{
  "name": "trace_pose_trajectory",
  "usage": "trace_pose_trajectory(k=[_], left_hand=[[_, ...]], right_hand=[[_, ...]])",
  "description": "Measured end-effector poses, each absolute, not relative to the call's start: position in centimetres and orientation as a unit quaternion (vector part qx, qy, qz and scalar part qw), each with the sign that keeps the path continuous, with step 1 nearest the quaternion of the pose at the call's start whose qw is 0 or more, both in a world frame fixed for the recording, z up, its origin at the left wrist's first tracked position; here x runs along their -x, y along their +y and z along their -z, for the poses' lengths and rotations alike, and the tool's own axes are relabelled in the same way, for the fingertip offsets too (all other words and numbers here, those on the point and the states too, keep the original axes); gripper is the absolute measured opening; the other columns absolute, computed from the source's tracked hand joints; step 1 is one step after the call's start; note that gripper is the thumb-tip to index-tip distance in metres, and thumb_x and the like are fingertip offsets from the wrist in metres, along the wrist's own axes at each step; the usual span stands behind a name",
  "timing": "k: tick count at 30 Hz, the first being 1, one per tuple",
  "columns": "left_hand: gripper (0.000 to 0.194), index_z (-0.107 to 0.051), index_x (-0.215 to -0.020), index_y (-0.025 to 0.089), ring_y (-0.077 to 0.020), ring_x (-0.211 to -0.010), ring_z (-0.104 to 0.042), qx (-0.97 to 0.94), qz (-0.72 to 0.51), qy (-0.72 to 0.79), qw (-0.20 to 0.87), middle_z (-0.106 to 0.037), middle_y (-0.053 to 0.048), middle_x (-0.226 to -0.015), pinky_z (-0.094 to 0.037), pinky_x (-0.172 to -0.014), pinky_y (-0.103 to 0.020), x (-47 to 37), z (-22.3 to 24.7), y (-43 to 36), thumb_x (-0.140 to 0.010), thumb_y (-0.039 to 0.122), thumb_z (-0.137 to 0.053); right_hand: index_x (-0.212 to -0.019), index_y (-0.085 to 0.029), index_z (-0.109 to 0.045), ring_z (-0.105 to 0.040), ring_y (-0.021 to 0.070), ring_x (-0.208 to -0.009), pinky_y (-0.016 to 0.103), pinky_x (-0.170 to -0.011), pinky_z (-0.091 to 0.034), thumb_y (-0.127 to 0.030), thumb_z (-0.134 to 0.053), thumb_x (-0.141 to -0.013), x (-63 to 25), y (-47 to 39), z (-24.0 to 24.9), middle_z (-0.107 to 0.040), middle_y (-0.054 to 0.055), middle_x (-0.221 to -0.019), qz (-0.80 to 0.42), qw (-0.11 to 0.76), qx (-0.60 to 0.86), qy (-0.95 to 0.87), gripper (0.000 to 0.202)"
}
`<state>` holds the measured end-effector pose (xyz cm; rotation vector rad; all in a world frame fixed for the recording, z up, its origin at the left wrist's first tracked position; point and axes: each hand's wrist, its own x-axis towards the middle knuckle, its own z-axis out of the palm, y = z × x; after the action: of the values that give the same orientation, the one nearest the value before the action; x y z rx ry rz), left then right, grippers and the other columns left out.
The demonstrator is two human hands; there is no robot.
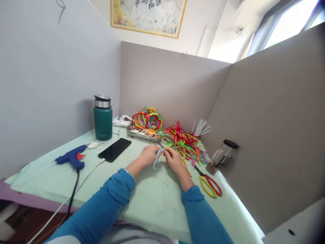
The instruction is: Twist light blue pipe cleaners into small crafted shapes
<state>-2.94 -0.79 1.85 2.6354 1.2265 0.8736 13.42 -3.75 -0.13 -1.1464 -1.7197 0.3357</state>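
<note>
A light blue pipe cleaner (156,160) is held between my two hands above the middle of the table, its loose end curving down toward me. My left hand (149,155) has its fingers closed around one part of it. With thumb and finger, my right hand (173,158) pinches the upper end. Just beyond the hands lies a tangled heap of colourful pipe cleaners (186,144). Behind them a metal tray (142,136) holds small scraps, and several pipe-cleaner rings (147,119) in red, green and orange rest over it.
Scissors (210,185) with red and yellow handles lie at the right, near a clear jar (223,156) with a black lid. On the left are a blue glue gun (72,156), a phone (114,149) on a white cable and a green bottle (103,118). Grey partitions (172,81) surround the table.
</note>
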Motion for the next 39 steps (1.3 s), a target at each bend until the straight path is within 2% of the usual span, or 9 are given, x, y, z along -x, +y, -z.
trace_pose_trajectory(k=[7,15,23,30,35,39], left_hand=[[0.037,-0.070,-0.081,0.020,-0.0154,-0.077,-0.060,-0.858,-0.302,0.414,0.050,-0.070,-0.005,-0.082,-0.040,-0.069,-0.023,2.6,-1.7,-0.6,-0.091,0.034,-0.038],[0.044,-0.070,-0.075,0.019,-0.0146,-0.065,-0.058,-0.842,-0.273,0.459,0.083,-0.069,-0.004,-0.071,-0.036,-0.060,-0.022,2.7,-2.1,-0.7,-0.091,0.040,-0.035],[0.029,-0.065,-0.086,0.019,-0.0163,-0.072,-0.061,-0.812,-0.309,0.488,0.081,-0.069,-0.004,-0.077,-0.036,-0.060,-0.023,2.6,-1.8,-0.5,-0.086,0.040,-0.044],[0.026,-0.065,-0.076,0.019,-0.0158,-0.070,-0.060,-0.777,-0.319,0.535,0.088,-0.068,-0.003,-0.072,-0.036,-0.059,-0.023,2.7,-1.8,-0.2,-0.083,0.039,-0.049],[0.017,-0.065,-0.086,0.021,-0.0138,-0.070,-0.059,-0.783,-0.366,0.493,0.099,-0.068,-0.001,-0.076,-0.039,-0.063,-0.023,2.8,-1.9,-0.3,-0.081,0.033,-0.055],[0.018,-0.069,-0.088,0.021,-0.0134,-0.078,-0.059,-0.818,-0.373,0.431,0.074,-0.068,-0.003,-0.088,-0.042,-0.071,-0.022,2.8,-2.0,-0.6,-0.084,0.030,-0.053]], right_hand=[[-0.092,-0.018,-0.066,-0.060,0.0167,-0.069,0.027,-0.064,-0.045,-0.029,-0.048,-0.086,-13.4,-3.6,0.4,-0.066,0.005,-0.077,-0.143,0.508,0.450,-0.721,0.022],[-0.090,-0.018,-0.067,-0.053,0.0145,-0.060,0.025,-0.058,-0.040,-0.030,-0.050,-0.085,-13.3,-3.6,0.5,-0.064,0.003,-0.074,-0.124,0.486,0.457,-0.735,0.022],[-0.090,-0.018,-0.067,-0.051,0.0147,-0.059,0.026,-0.056,-0.039,-0.034,-0.052,-0.083,-13.2,-3.4,0.8,-0.063,0.003,-0.072,-0.106,0.482,0.471,-0.732,0.023],[-0.091,-0.018,-0.066,-0.051,0.0147,-0.058,0.026,-0.057,-0.040,-0.034,-0.052,-0.084,-12.8,-3.2,1.3,-0.063,0.002,-0.070,-0.113,0.478,0.460,-0.740,0.022],[-0.091,-0.018,-0.066,-0.050,0.0142,-0.055,0.025,-0.054,-0.039,-0.035,-0.054,-0.083,-12.7,-3.2,1.3,-0.058,0.000,-0.063,-0.143,0.494,0.468,-0.719,0.023],[-0.089,-0.018,-0.066,-0.047,0.0136,-0.050,0.025,-0.049,-0.037,-0.037,-0.055,-0.080,-12.8,-3.0,1.2,-0.054,-0.002,-0.057,-0.183,0.519,0.479,-0.684,0.024]])
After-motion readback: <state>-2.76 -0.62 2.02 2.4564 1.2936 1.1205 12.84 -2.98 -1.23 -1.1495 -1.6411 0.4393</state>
